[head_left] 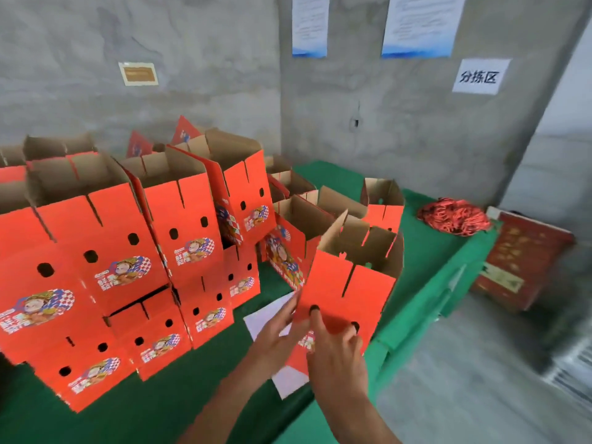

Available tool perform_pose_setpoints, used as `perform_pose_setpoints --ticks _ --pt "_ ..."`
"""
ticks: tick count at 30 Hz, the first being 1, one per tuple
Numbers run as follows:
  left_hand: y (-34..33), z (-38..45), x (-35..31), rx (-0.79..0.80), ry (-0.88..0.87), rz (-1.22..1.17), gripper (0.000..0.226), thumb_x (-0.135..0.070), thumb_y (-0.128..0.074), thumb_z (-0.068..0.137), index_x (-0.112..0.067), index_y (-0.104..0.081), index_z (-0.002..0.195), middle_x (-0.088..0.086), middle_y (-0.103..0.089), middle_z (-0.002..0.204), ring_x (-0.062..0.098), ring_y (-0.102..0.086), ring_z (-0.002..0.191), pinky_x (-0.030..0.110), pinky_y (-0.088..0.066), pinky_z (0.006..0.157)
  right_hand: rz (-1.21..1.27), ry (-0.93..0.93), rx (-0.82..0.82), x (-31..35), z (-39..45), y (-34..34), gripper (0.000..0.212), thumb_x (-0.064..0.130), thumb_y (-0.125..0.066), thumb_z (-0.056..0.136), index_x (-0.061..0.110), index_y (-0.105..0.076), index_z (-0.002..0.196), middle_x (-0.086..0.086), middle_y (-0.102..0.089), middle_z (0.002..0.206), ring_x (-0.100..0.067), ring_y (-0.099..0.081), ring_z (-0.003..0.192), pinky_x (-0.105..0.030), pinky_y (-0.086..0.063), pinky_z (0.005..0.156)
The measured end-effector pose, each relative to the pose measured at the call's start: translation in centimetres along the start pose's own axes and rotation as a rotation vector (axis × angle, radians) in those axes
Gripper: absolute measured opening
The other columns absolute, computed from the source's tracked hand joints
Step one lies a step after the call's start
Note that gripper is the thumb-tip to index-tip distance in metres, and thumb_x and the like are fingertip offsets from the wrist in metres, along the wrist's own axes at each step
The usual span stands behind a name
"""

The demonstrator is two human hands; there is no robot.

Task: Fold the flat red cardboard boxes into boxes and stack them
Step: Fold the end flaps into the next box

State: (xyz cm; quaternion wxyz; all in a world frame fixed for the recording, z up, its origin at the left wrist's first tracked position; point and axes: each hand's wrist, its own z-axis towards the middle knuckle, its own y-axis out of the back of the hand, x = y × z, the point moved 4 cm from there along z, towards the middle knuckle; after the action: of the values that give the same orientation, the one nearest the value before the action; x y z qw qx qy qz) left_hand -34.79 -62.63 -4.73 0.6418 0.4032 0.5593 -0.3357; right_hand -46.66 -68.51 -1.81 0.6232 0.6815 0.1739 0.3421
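both hands, left [275, 334] and right [336, 350], press flat-fingered against the opened red cardboard box [346, 293] at the green table [160, 402] edge, right of the stacked red boxes [128, 267]; squaring its base first would likely steady stacking.

Right hand [336, 350] covers the lower print of the held box [349, 293]. Wall notices [419, 24] cut by top edge, text unreadable. Stacked boxes [48, 283] cropped at left edge.
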Motion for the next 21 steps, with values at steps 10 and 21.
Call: perform_pose_setpoints --ticks 10,21 --pt "-11.3 10.4 5.7 0.091 0.078 -0.012 0.066 -0.016 -0.059 0.105 -0.049 -0.028 0.153 -0.022 -0.035 0.161 -0.011 -0.042 0.139 0.031 -0.038 0.120 -0.005 -0.273 -0.178 -13.5 7.0 -5.6 0.069 0.023 -0.075 0.086 0.041 -0.049 0.148 -0.035 -0.039 0.148 -0.047 -0.057 0.110 -0.049 -0.052 0.099" --pt "-17.6 24.6 8.6 0.131 0.163 0.056 0.061 -0.028 -0.060 0.105 -0.060 -0.030 0.148 -0.043 -0.049 0.138 -0.013 -0.046 0.133 0.012 -0.045 0.101 0.069 -0.286 -0.097 -24.2 19.5 -10.8 0.070 0.034 -0.051 0.100 0.044 -0.012 0.157 -0.033 -0.007 0.161 -0.044 -0.034 0.141 -0.045 -0.035 0.117"
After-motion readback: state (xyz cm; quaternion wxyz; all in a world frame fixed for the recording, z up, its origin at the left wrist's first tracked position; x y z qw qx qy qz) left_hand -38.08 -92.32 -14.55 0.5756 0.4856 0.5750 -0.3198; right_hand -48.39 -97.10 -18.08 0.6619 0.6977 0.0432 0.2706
